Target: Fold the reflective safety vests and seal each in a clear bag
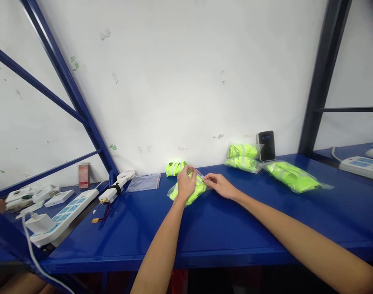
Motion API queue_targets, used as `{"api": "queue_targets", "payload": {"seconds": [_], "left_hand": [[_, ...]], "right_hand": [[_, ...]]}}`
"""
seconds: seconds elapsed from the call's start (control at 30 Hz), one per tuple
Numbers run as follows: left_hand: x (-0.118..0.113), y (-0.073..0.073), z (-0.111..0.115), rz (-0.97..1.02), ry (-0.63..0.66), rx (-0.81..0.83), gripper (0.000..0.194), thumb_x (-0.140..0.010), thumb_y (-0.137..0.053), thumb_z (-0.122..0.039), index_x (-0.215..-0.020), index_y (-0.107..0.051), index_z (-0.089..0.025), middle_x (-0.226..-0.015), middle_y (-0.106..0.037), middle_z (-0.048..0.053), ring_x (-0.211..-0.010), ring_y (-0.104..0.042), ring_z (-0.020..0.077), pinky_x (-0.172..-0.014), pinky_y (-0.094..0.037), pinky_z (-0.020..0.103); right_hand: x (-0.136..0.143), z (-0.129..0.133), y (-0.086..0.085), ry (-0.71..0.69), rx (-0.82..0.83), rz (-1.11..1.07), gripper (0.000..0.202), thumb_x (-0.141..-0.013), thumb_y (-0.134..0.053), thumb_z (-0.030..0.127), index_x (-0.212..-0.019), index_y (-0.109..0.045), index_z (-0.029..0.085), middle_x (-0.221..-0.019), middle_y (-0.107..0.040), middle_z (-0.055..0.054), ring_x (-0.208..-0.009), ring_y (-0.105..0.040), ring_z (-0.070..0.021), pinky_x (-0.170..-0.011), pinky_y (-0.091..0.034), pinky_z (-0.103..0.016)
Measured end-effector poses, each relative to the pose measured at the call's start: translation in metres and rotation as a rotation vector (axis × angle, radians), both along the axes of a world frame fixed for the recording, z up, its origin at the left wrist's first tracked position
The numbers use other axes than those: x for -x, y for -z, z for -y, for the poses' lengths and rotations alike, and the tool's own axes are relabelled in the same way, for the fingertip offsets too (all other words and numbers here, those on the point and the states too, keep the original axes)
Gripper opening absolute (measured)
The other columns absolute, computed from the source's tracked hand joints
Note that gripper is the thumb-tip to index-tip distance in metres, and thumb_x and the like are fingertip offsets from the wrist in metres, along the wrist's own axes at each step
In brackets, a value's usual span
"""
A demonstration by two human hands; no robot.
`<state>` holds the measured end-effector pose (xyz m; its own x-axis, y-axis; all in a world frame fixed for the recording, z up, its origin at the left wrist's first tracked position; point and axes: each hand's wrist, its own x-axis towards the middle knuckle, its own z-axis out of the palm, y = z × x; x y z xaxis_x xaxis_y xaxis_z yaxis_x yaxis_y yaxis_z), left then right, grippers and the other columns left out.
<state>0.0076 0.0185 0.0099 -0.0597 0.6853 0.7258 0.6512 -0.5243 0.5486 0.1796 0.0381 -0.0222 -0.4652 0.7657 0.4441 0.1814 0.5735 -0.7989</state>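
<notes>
A clear plastic bag (190,199) with a folded neon-yellow reflective vest inside lies on the blue table. My left hand (186,183) is closed on the bag's upper edge, fingers pinched together. At the right end of that same edge, my right hand (220,184) pinches the bag between thumb and fingers. Just behind the bag sits a rolled neon-yellow vest (175,168) with grey reflective strips, partly hidden by my left hand. Left of it, a flat clear plastic bag (143,182) rests on the table.
Bagged yellow vests (243,157) are stacked against the wall, and another bagged vest (292,176) lies at right. A phone (266,146) leans on the wall. At left are a small fan (126,175), a battery pack with wires (111,194) and a power strip (66,216).
</notes>
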Motion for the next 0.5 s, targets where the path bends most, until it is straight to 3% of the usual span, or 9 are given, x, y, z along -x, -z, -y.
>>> {"api": "queue_targets", "payload": {"seconds": [0.13,0.3,0.43,0.5], "left_hand": [[-0.0021,0.0003,0.0015,-0.009,0.045,0.004,0.004,-0.086,-0.052,-0.022,-0.086,-0.056,-0.022,-0.084,-0.068,0.001,-0.084,-0.065,0.018,-0.081,-0.046,0.03],[-0.0031,-0.0025,0.0045,-0.004,0.052,-0.001,0.005,-0.085,-0.052,-0.021,-0.085,-0.056,-0.021,-0.084,-0.067,0.001,-0.084,-0.065,0.0181,-0.082,-0.047,0.031],[-0.0047,-0.0039,0.007,-0.009,0.092,0.016,0.006,-0.086,-0.05,-0.021,-0.085,-0.056,-0.021,-0.085,-0.068,0.002,-0.084,-0.065,0.0178,-0.082,-0.047,0.03],[-0.0059,-0.0033,0.0073,-0.024,0.111,0.026,0.006,-0.086,-0.05,-0.022,-0.086,-0.056,-0.021,-0.086,-0.068,0.002,-0.085,-0.065,0.0179,-0.082,-0.047,0.03]], "right_hand": [[0.0022,0.0023,-0.0026,0.046,-0.05,0.032,0.031,-0.085,-0.053,0.044,-0.08,-0.063,0.015,-0.067,-0.058,0.0,-0.059,-0.046,-0.0124,-0.057,-0.036,-0.024],[0.0039,0.0039,-0.0058,0.056,0.006,-0.013,0.03,-0.083,-0.054,0.044,-0.075,-0.062,0.016,-0.059,-0.052,0.002,-0.055,-0.044,-0.0118,-0.054,-0.034,-0.024],[0.0017,0.0043,-0.0064,-0.001,0.09,-0.051,0.031,-0.082,-0.056,0.046,-0.084,-0.064,0.016,-0.056,-0.052,0.002,-0.054,-0.047,-0.013,-0.055,-0.037,-0.024],[0.0011,0.004,-0.0063,-0.002,0.054,-0.057,0.032,-0.083,-0.054,0.047,-0.085,-0.064,0.017,-0.06,-0.054,0.002,-0.056,-0.047,-0.013,-0.055,-0.037,-0.024]]}}
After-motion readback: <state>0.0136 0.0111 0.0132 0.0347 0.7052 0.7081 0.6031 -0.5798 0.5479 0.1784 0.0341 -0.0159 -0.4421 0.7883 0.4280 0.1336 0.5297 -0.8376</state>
